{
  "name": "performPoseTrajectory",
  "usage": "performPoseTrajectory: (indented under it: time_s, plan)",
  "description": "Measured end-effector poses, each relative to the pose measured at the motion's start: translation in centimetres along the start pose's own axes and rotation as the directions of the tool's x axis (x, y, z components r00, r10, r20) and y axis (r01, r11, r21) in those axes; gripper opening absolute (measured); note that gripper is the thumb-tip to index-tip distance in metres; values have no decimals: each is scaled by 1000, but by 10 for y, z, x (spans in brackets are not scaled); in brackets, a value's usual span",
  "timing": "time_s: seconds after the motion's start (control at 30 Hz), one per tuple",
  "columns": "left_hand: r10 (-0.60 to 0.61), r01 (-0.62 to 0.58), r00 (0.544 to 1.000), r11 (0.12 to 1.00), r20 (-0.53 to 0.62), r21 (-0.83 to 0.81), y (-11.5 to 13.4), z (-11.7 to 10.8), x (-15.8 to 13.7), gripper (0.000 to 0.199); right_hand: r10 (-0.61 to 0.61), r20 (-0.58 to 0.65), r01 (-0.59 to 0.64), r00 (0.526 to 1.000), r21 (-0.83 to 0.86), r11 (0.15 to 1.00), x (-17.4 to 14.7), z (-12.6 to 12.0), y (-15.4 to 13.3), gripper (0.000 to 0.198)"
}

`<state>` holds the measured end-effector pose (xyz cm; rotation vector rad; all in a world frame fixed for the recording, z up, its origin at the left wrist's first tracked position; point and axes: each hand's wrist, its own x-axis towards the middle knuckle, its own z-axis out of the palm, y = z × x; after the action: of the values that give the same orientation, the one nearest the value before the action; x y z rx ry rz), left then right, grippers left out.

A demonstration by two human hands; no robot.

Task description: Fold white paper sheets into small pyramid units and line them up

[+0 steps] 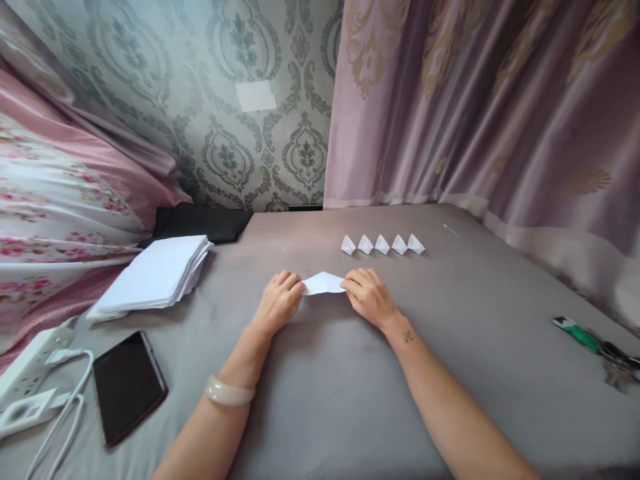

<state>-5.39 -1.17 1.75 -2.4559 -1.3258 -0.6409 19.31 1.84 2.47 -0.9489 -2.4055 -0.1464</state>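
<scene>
A folded piece of white paper [324,284] with a peaked top edge is stretched between my two hands, above the grey surface. Its left end is pinched in my left hand [281,300], fingers curled together. My right hand [369,297] grips the right end in the same way. Just beyond it, to the right, several small folded white paper pieces [383,245] stand in a row, each with a pointed top.
At left lie a stack of white paper [155,273], a black flat case [200,223], a phone [130,387] and a power strip [33,363] with white cables [75,393]. Keys with a green tool [583,335] lie at far right. A thin stick [451,231] rests near the curtain [425,120].
</scene>
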Motion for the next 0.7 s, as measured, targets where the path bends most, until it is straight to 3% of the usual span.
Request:
performPoseTrajectory:
  time_s: [0.1,0.2,0.37,0.5,0.6,0.7]
  plan:
    - [17,-10,986,999,167,-43,2,3,-2,22,6,145,-9,989,21,1000,-4,9,0,20]
    - [-22,69,967,982,254,-177,1,3,-5,27,99,246,-127,964,98,987,-6,12,2,19]
    - [-251,358,914,868,318,-344,-3,7,-7,27,315,342,-424,885,318,848,-5,13,11,19]
    - [-471,580,811,725,347,-371,-8,16,-6,30,442,381,-575,812,395,717,-5,15,20,23]
    - [-533,641,766,677,359,-362,-11,20,-7,31,466,388,-602,795,407,687,-4,16,23,24]
    - [-532,642,766,667,361,-379,-12,18,-7,29,481,382,-611,789,397,685,-3,17,24,24]
